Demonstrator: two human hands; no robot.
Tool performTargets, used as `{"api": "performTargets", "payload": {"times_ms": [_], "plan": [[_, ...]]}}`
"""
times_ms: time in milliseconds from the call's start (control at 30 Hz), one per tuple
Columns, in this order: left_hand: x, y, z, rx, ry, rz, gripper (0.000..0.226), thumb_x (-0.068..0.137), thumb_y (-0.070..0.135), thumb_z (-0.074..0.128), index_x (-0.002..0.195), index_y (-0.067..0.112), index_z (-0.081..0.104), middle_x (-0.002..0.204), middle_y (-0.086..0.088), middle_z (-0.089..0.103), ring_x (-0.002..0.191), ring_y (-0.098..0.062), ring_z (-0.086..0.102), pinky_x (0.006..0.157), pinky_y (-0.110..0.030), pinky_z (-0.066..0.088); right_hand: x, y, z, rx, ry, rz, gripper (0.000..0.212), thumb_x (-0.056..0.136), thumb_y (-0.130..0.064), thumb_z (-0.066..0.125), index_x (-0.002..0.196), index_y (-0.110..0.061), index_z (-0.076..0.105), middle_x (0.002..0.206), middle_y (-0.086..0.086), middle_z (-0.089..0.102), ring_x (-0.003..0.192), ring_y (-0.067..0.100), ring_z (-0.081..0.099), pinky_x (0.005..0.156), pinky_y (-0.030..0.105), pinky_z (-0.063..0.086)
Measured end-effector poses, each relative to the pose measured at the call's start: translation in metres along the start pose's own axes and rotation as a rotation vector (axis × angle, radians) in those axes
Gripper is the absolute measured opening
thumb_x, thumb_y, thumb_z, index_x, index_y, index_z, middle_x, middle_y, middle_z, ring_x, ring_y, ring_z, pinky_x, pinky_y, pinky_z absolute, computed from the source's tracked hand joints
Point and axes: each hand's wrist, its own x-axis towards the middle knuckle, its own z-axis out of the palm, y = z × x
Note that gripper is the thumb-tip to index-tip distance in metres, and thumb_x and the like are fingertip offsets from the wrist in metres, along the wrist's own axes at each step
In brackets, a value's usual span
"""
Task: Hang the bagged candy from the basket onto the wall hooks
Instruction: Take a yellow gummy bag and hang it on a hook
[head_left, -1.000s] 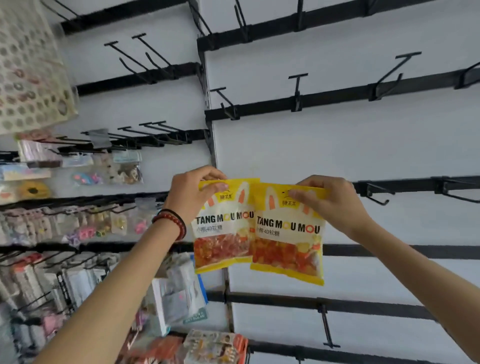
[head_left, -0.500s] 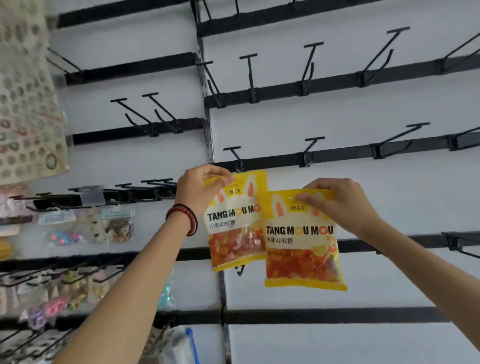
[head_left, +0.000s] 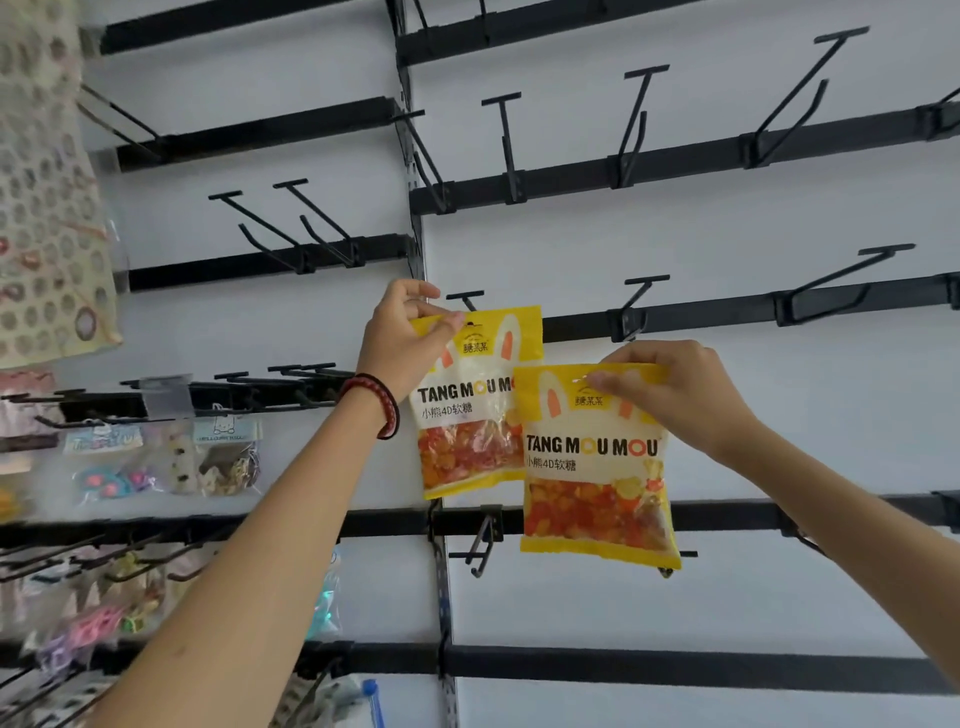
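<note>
left grip: pinches left candy bag by its top, centre frame.
right grip: pinches right candy bag by its top, lower, overlapping.
change: left candy bag has risen; top edge now just below hook.

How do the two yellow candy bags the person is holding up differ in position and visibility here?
The left bag, pinched by the left hand, sits higher, its top just under a wall hook; the right bag, pinched by the right hand, hangs lower. The right bag overlaps the left bag's edge, hiding the end of its lettering; its own lettering shows whole. Both are yellow with the same print, neither plainly hooked.
</note>
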Motion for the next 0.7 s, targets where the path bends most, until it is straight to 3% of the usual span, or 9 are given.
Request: {"api": "performTargets", "payload": {"times_ms": [133,300,400,467,500,567,633,700], "plan": [[0.002,-0.005,0.001,-0.052,-0.003,-0.069,0.03,0.081,0.027,0.071,0.093,0.03,0.043,0.079,0.013,0.065,0.104,-0.022,0.061,0.097,-0.044,0.045,0.002,0.001,0.001,0.034,0.002,-0.016,0.008,0.08,-0.037,0.07,0.079,-0.028,0.072,0.063,-0.005,0.068,0.059,0.004,0.063,0.056,0.021,0.051],[0.002,-0.004,0.002,-0.089,-0.009,-0.115,0.03,0.082,0.024,0.071,0.092,0.029,0.043,0.08,0.009,0.066,0.097,-0.025,0.063,0.095,-0.049,0.046,0.0,0.001,0.002,0.081,-0.006,-0.02,0.009,0.081,-0.034,0.07,0.079,-0.025,0.072,0.062,-0.003,0.066,0.055,0.001,0.06,0.049,0.01,0.043],[0.001,-0.006,0.003,-0.075,-0.006,-0.143,0.03,0.081,0.022,0.071,0.093,0.028,0.043,0.083,0.007,0.068,0.089,-0.014,0.066,0.089,-0.041,0.05,-0.001,-0.001,0.002,0.108,-0.006,-0.008,0.01,0.081,-0.034,0.07,0.08,-0.023,0.072,0.06,-0.004,0.066,0.055,0.0,0.06,0.048,0.009,0.042],[-0.004,-0.005,0.006,-0.019,-0.001,-0.102,0.027,0.083,0.019,0.069,0.098,0.021,0.046,0.081,0.011,0.066,0.067,0.006,0.062,0.074,-0.017,0.049,-0.002,-0.004,0.003,0.115,-0.003,-0.014,0.01,0.081,-0.033,0.07,0.081,-0.023,0.072,0.06,-0.004,0.066,0.055,0.0,0.06,0.048,0.009,0.041],[-0.007,-0.005,0.008,0.031,0.003,-0.076,0.025,0.084,0.018,0.067,0.099,0.017,0.047,0.081,0.013,0.064,0.058,0.011,0.059,0.063,-0.008,0.044,-0.002,-0.005,0.003,0.115,0.002,-0.018,0.01,0.081,-0.033,0.07,0.081,-0.023,0.072,0.061,-0.003,0.067,0.056,0.001,0.061,0.048,0.01,0.043],[-0.012,-0.005,0.011,0.114,0.034,-0.05,0.018,0.086,0.02,0.065,0.098,0.016,0.052,0.082,0.016,0.063,0.054,0.009,0.058,0.053,-0.006,0.041,-0.003,-0.006,0.003,0.103,0.013,-0.02,0.01,0.081,-0.036,0.07,0.08,-0.026,0.071,0.065,-0.002,0.069,0.059,0.005,0.064,0.051,0.015,0.048],[-0.015,-0.005,0.012,0.286,0.049,-0.02,0.012,0.089,0.028,0.061,0.097,0.02,0.056,0.088,0.015,0.062,0.067,0.003,0.059,0.061,-0.017,0.044,-0.003,-0.007,0.003,0.082,0.017,-0.01,0.011,0.08,-0.039,0.07,0.079,-0.029,0.071,0.067,-0.002,0.07,0.063,0.009,0.066,0.059,0.027,0.055],[-0.019,-0.009,0.012,0.518,0.051,0.062,0.013,0.091,0.032,0.057,0.101,0.023,0.057,0.1,0.011,0.061,0.094,-0.009,0.056,0.074,-0.029,0.044,-0.004,-0.006,0.002,0.061,0.016,0.0,0.01,0.079,-0.042,0.07,0.078,-0.031,0.07,0.069,-0.004,0.07,0.064,0.011,0.067,0.066,0.038,0.057]]}}
